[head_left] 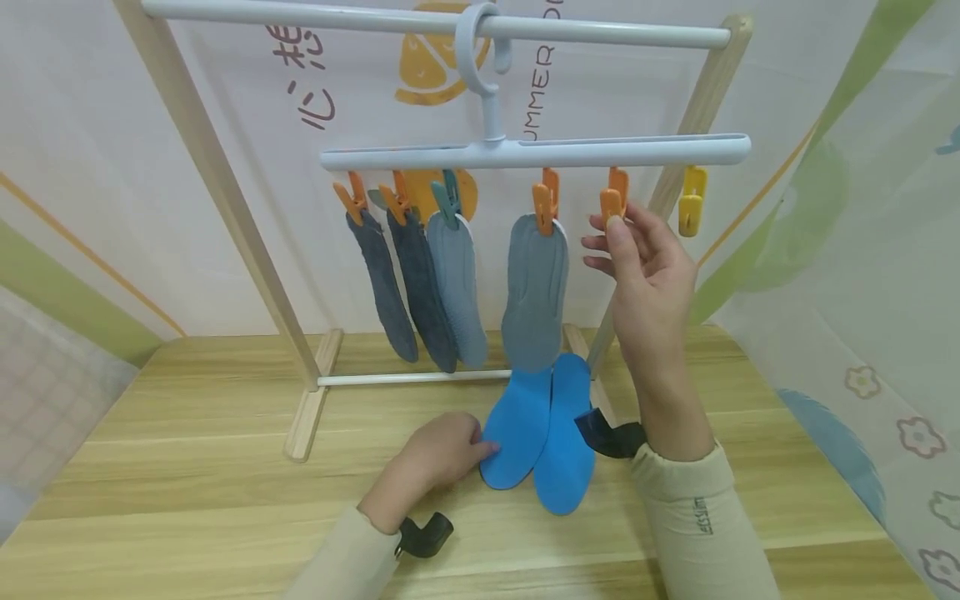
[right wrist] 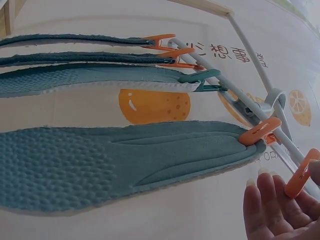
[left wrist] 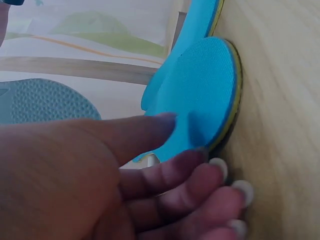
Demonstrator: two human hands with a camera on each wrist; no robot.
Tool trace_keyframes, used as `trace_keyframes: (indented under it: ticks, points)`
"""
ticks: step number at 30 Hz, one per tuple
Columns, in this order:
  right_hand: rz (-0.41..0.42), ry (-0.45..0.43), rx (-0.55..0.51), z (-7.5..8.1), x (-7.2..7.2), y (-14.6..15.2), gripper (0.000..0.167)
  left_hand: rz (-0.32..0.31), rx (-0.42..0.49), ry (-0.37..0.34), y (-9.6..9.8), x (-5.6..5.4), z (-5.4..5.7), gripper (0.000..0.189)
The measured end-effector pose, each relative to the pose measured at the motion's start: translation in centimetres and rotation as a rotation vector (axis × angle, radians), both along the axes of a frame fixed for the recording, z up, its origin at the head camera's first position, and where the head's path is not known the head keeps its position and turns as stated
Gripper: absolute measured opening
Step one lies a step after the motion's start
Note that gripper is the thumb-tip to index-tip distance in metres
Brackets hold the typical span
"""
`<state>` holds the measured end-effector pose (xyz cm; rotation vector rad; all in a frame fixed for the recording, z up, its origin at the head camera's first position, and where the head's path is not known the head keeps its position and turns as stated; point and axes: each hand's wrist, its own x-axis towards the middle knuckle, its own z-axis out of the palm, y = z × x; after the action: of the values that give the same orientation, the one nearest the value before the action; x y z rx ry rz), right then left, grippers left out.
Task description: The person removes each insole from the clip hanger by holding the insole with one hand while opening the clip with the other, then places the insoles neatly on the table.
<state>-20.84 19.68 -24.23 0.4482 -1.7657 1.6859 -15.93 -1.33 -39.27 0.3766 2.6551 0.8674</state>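
My right hand (head_left: 651, 265) is raised to the hanger and pinches an orange clothespin (head_left: 614, 197) between thumb and index finger; the other fingers stay extended. No insole hangs from that clothespin. Down on the table, my left hand (head_left: 444, 448) is at the near left edge of a blue insole (head_left: 517, 429). In the left wrist view its thumb reaches over the blue insole (left wrist: 200, 95), with the fingers loosely bent along its rim. A second blue insole (head_left: 567, 458) lies alongside. Left of my right hand, a grey insole (head_left: 534, 292) hangs from another orange clothespin (head_left: 546, 202).
The pale blue hanger (head_left: 600, 152) hooks over the white rail (head_left: 337, 17) of a wooden-legged rack. Two dark insoles (head_left: 427, 292) and a light grey one (head_left: 459, 283) hang at left. A yellow clothespin (head_left: 692, 202) hangs at the right end. The wooden table (head_left: 187, 475) lies below.
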Motion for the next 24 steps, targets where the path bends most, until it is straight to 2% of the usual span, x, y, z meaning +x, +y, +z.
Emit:
trace_keyframes:
  ticks: [7,12,14,19,24]
  points:
    - [0.020,0.010,-0.019,-0.1,-0.2,0.0,0.032,0.100,0.088,0.166,0.4,-0.7,0.1,0.023]
    - [0.036,0.011,-0.030,-0.2,-0.2,-0.1,0.032,0.158,0.164,0.219,0.9,-1.4,0.1,0.028]
    - [0.036,0.009,-0.026,-0.3,-0.2,-0.2,0.032,0.182,0.213,0.195,1.2,-1.7,0.1,0.037]
    - [0.034,0.023,-0.038,-0.4,-0.2,-0.2,0.031,0.219,0.351,0.079,2.0,-2.4,-0.1,0.063]
    - [0.041,0.021,-0.044,-0.5,-0.2,-0.1,0.031,0.240,0.484,0.016,2.9,-2.7,0.1,0.077]
